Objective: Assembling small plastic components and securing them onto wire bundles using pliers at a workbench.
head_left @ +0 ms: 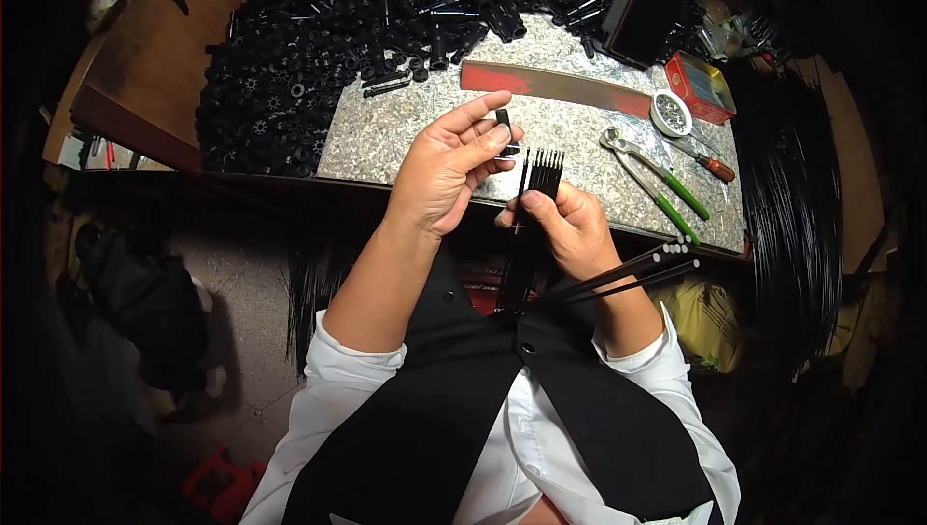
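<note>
Left hand (446, 172) pinches a small black tube (504, 124) above the speckled grey desk (406, 129); right hand (570, 221) grips a bundle of thin black rods (543, 163) at its front edge. Black parts (319, 52) heap behind, green-handled pliers (652, 177) lie right, dim floor (241, 274) below.

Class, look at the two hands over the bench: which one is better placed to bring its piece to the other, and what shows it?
Probably the left hand. It holds one small black cap in its fingertips, free above the rod tips. The right hand grips a fanned bundle of thin black rods, so it likely serves best holding them.
</note>
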### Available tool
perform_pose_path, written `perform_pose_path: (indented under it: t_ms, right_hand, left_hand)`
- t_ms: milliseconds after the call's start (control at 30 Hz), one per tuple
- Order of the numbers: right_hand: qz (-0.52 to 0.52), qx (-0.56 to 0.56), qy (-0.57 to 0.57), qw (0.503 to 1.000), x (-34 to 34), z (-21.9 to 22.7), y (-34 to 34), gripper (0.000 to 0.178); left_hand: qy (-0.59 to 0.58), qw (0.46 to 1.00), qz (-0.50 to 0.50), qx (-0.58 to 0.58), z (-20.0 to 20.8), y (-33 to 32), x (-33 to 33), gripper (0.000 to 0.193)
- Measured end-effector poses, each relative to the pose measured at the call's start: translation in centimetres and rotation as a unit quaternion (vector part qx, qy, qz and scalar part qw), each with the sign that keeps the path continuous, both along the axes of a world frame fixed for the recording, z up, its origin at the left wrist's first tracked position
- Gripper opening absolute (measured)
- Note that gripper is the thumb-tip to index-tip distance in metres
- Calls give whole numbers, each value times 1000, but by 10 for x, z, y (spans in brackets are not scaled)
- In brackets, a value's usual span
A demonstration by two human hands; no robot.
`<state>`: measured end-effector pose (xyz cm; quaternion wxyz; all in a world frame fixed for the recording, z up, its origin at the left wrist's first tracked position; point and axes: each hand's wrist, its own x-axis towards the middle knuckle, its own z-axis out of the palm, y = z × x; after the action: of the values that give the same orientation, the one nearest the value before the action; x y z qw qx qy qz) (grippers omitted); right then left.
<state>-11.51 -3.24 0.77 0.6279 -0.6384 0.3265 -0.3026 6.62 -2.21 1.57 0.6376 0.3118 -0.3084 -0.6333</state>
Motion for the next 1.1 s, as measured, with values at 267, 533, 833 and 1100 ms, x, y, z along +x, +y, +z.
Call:
perform_pose_path:
  t_ms: [267,533,833,1100]
  right_hand:
    - [4,-2,11,1000,0,-1,-3,25]
    - [11,-15,5,1000,2,-1,-3,24]
    - [18,-9,-1,1000,4,2,-3,23]
    - [19,-17,3,1000,4,4,-3,22]
  left_hand:
    - [28,999,-15,-6,-2,0,2,36]
    - [30,999,-15,5,-3,-2,2,34]
    - [41,999,-24,10,-4,-2,-1,34]
    - [47,997,-64,8,-7,-4,3,34]
